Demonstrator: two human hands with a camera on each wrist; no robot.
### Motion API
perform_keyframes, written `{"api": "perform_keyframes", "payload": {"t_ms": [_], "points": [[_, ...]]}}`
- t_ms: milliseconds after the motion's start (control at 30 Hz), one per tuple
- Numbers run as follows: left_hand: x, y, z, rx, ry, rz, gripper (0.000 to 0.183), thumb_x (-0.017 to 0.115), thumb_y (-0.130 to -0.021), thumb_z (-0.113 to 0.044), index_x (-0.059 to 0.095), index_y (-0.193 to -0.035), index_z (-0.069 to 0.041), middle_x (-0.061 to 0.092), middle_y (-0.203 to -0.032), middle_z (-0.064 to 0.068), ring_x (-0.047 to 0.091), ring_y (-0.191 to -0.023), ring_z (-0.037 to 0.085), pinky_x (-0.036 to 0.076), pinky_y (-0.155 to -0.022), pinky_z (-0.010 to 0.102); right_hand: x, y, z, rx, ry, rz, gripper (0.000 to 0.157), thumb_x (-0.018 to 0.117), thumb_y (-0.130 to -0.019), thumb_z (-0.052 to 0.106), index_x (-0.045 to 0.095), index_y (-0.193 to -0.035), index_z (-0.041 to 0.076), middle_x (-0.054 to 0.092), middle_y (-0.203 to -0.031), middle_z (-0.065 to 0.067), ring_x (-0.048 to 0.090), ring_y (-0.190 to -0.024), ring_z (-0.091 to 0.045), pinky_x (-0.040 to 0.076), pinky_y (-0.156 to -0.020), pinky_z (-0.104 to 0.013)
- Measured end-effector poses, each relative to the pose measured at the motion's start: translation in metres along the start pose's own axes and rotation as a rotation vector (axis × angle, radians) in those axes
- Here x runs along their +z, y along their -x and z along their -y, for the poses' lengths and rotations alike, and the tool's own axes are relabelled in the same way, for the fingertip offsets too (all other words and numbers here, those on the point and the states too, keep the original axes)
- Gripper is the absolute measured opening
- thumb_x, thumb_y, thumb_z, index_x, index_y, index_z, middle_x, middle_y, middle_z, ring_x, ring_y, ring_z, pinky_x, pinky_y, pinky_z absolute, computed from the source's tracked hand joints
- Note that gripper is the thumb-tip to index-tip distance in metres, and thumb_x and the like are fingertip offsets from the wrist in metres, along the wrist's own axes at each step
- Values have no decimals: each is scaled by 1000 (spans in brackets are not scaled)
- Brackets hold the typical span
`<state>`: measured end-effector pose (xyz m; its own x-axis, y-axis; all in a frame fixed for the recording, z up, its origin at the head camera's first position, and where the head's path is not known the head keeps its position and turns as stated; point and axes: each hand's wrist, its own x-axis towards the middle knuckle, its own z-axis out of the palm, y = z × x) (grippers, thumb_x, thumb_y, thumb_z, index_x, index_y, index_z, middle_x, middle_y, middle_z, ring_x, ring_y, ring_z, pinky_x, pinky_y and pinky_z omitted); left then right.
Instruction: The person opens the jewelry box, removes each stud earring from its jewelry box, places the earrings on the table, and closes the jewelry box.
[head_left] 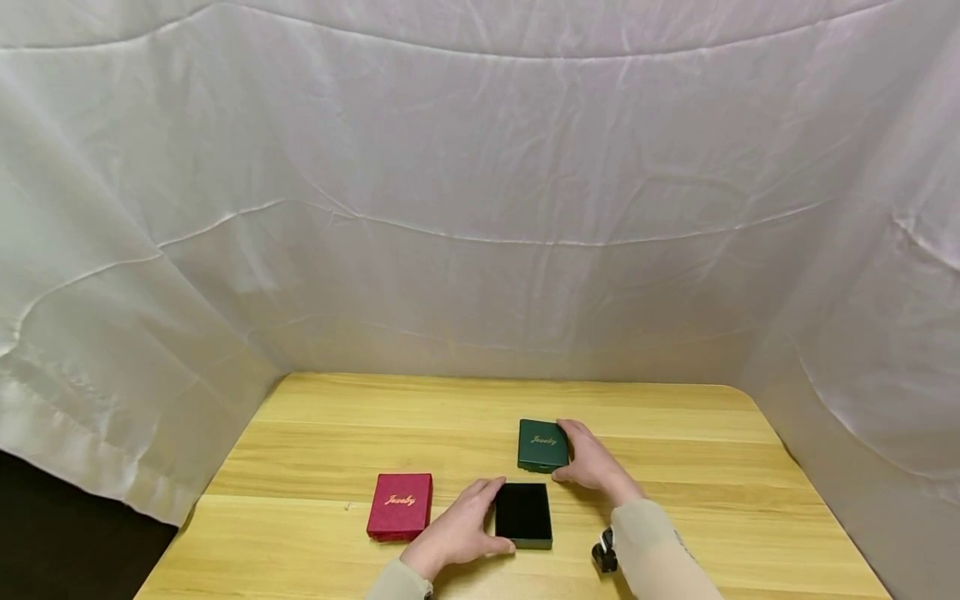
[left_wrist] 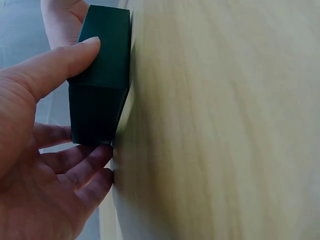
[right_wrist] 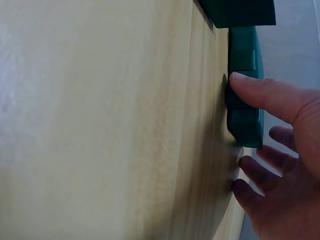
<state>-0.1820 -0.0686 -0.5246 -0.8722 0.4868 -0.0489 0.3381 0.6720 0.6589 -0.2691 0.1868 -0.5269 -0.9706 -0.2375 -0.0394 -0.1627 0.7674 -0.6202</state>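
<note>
My left hand [head_left: 467, 525] holds an open dark green box [head_left: 523, 511] with a black inside, which sits on the table. Its thumb presses the near side, and the other fingers reach round the left end and far corner. In the left wrist view the thumb lies on the long side of this open box [left_wrist: 106, 60]. Farther back, my right hand [head_left: 595, 460] grips the right side of a green jewelry box [head_left: 543, 444] with gold "Jewelry" lettering. The right wrist view has the thumb against the front of this box [right_wrist: 243, 50], the fingers spread beyond its end.
A red jewelry box [head_left: 401, 504] with gold lettering lies to the left of my left hand. The wooden table [head_left: 315, 433] is bounded at the back and sides by a hanging pale curtain [head_left: 480, 292]. A black wrist device [head_left: 604, 553] shows at my right sleeve.
</note>
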Motion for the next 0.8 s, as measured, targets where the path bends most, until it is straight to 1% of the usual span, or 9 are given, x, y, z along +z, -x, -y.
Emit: {"api": "perform_keyframes", "payload": {"t_ms": [233, 433, 533, 633, 800], "points": [[-2, 2, -1, -5, 11, 7, 98, 82, -76, -46, 35, -151, -5, 42, -147, 16, 43, -131, 32, 38, -106, 50, 2, 0, 1, 5, 7, -13, 89, 88, -71, 10, 40, -145, -4, 37, -147, -25, 41, -129, -44, 37, -105, -57], [-2, 2, 0, -15, 18, 13, 99, 81, -76, -48, 34, -152, -5, 42, -147, 16, 43, -132, 33, 38, -106, 52, 2, 2, 1, 1, 0, -40, 89, 91, -66, 13, 45, -142, -4, 45, -140, -22, 47, -123, -41, 40, -103, -54], [-2, 2, 0, -30, 22, 20, 100, 81, -76, -50, 32, -153, -7, 41, -147, 16, 42, -132, 33, 38, -106, 52, 1, 3, 1, 0, -13, -50, 90, 92, -65, 14, 47, -141, -3, 47, -137, -20, 49, -121, -39, 41, -101, -54], [-1, 1, 0, -37, 33, 28, 102, 80, -76, -51, 31, -154, -8, 41, -148, 15, 41, -133, 32, 38, -106, 52, 0, 4, 2, 3, -33, -52, 88, 92, -66, 16, 48, -141, -1, 48, -136, -19, 50, -119, -37, 42, -100, -54], [-2, 0, 2, -39, 47, 34, 104, 79, -75, -54, 28, -154, -9, 39, -149, 14, 42, -132, 31, 39, -105, 52, -2, 7, 5, 10, -67, -54, 86, 91, -67, 17, 50, -140, 0, 47, -138, -18, 49, -122, -38, 41, -100, -56]]}}
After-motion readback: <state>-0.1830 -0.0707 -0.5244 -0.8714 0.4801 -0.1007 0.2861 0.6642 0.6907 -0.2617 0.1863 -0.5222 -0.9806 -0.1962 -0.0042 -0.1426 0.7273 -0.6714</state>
